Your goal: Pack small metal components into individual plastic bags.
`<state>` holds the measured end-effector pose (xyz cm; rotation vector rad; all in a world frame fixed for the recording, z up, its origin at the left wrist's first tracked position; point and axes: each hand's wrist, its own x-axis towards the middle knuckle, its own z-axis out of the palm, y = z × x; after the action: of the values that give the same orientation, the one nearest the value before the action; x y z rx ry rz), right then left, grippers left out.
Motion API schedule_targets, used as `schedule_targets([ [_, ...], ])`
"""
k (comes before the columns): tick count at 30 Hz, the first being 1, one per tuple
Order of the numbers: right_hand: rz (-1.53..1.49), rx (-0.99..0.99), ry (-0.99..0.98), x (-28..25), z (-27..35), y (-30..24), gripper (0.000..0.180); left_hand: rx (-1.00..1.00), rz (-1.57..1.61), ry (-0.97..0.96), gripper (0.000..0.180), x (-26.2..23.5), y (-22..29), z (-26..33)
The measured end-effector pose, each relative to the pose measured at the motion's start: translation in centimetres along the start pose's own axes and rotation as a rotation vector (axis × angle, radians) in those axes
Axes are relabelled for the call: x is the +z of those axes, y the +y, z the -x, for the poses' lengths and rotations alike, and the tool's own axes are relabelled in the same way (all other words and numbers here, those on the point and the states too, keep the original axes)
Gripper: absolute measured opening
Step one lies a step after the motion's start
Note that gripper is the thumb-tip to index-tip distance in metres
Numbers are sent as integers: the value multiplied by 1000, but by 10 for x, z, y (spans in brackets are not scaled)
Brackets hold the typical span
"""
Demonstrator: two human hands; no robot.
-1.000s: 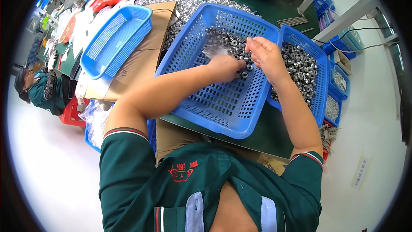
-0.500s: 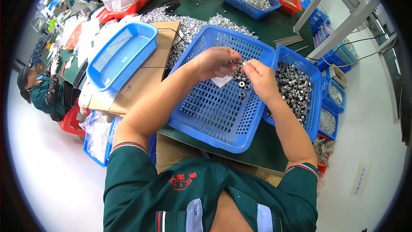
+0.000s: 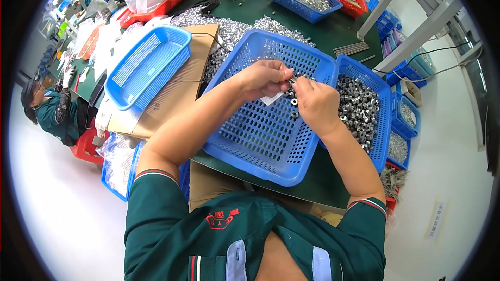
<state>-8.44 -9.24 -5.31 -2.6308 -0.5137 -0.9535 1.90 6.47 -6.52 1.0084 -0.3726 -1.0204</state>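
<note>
My left hand (image 3: 264, 79) is closed in a pinch above the large blue perforated basket (image 3: 250, 162). My right hand (image 3: 316, 103) is closed too, its fingertips close against those of the left. A small metallic piece shows at the fingertips, but its kind and which hand grips it are too small to tell. Several dark and silver nut-like metal pieces (image 3: 295, 102) lie in the basket below the hands, partly covered by them. A white paper slip (image 3: 270, 99) shows just under my left hand.
Right of it, another blue basket (image 3: 384, 119) holds many nut-like pieces (image 3: 359, 109). Silver parts (image 3: 237, 26) are heaped behind. A shallow blue basket (image 3: 117, 91) rests on cardboard (image 3: 179, 86) at left. Metal rods (image 3: 350, 49) lie far right. A co-worker (image 3: 52, 106) sits at left.
My right hand has turned over and shifted slightly left and down, so its back now faces up. The left hand's fingers have drawn closer together and meet the right fingertips.
</note>
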Motion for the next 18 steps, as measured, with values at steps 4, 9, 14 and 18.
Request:
schedule_targets([
  [4,-5,48,-20,2,1,2,16,-34,22,7,12,0,1,-2],
  [9,-932,702,-235,6,0,20,21,113,-188,17,14,8,2,-4],
  [14,-1580,1061,-492,-6,-9,24,24,157,-312,-14,17,8,12,2],
  [18,-1050,746,-288,12,-3,22,33,155,-674,218,21,35,44,-20],
])
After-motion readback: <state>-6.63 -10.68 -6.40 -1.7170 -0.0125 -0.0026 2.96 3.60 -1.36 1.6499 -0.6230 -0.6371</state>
